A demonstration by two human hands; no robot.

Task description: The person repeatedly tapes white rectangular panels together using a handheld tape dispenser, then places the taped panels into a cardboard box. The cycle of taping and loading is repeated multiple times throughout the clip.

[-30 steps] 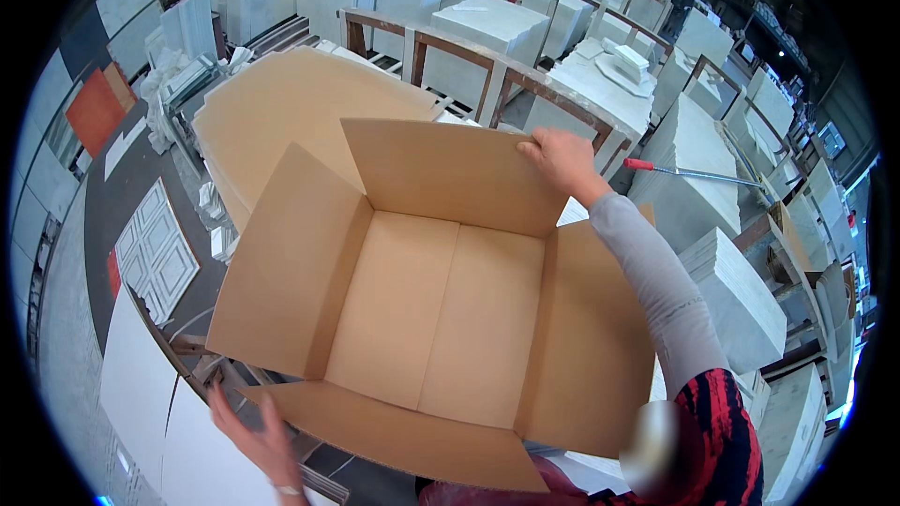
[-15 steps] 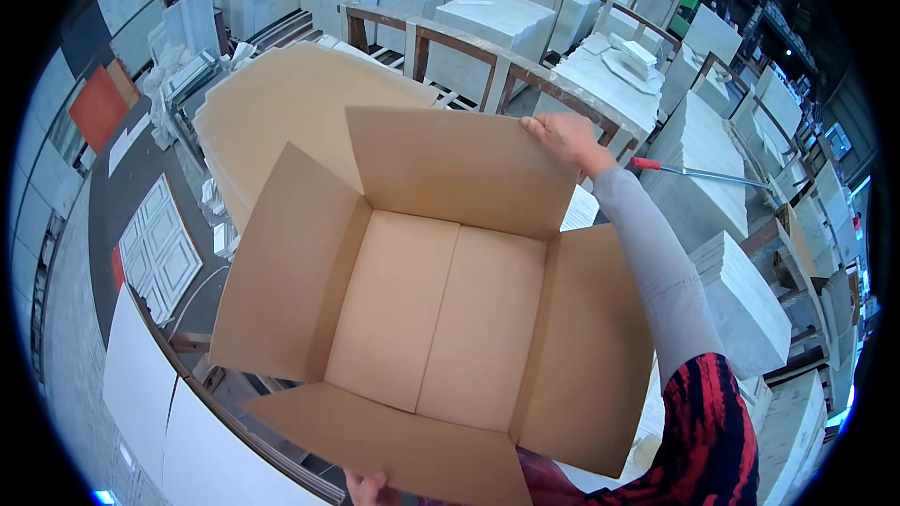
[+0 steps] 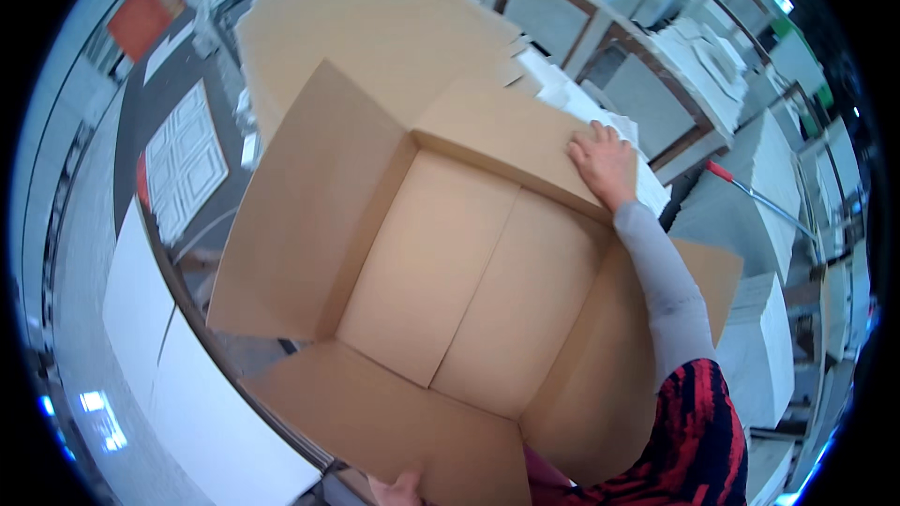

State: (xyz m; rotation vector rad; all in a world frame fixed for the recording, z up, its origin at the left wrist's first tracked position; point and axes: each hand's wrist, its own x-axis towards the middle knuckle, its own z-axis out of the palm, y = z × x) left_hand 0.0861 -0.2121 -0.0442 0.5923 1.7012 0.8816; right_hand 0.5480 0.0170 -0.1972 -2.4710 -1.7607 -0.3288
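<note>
An open cardboard box [image 3: 469, 272] fills the middle of the view, its inside bare, with a seam running across its bottom. All the flaps are spread outward. My right hand [image 3: 605, 165] lies on top of the far flap [image 3: 506, 126], palm down with the fingers stretched over the board. At the lower edge, my left hand [image 3: 398, 489] grips the rim of the near flap [image 3: 403, 422], thumb on the inner face; its other fingers are hidden beneath. The left flap [image 3: 309, 215] stands up at a slant, and the right flap [image 3: 708, 286] shows partly behind my right forearm.
A large brown sheet [image 3: 356, 37] lies beyond the box. White panels [image 3: 216, 403] rest at the lower left, near a patterned white panel [image 3: 186, 157]. Brown frames [image 3: 544, 0] and stone slabs [image 3: 750, 347] stand at the far side and right, with a red-handled rod [image 3: 750, 189].
The far flap has gone from upright to folded outward. My right hand has shifted from gripping its corner to lying on it. The view has tilted, and my left hand still holds the near flap.
</note>
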